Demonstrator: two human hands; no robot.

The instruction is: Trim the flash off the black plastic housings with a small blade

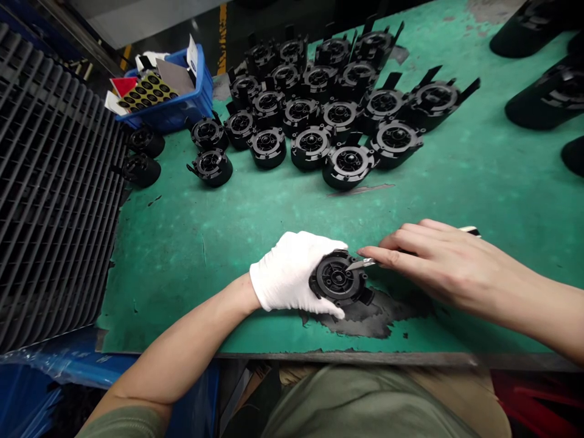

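My left hand [298, 274], in a white glove, grips a round black plastic housing [335, 289] near the table's front edge. The housing's ringed and spoked face points up toward me. Bare and closed, my right hand [424, 252] holds a craft knife [368, 262] with a pale handle end showing behind the knuckles. The blade [354, 266] reaches over the housing's face, its tip close to the inner ring; whether it touches cannot be made out. Part of the housing's left side is hidden by the glove.
Several similar black housings [310, 141] stand grouped at the back of the green table [255, 207]. A blue bin [182, 112] with stickers and cards sits at back left, beside a grey slatted rack [50, 182]. Black cylinders [545, 91] stand at right. Worn dark patches [374, 319] mark the tabletop.
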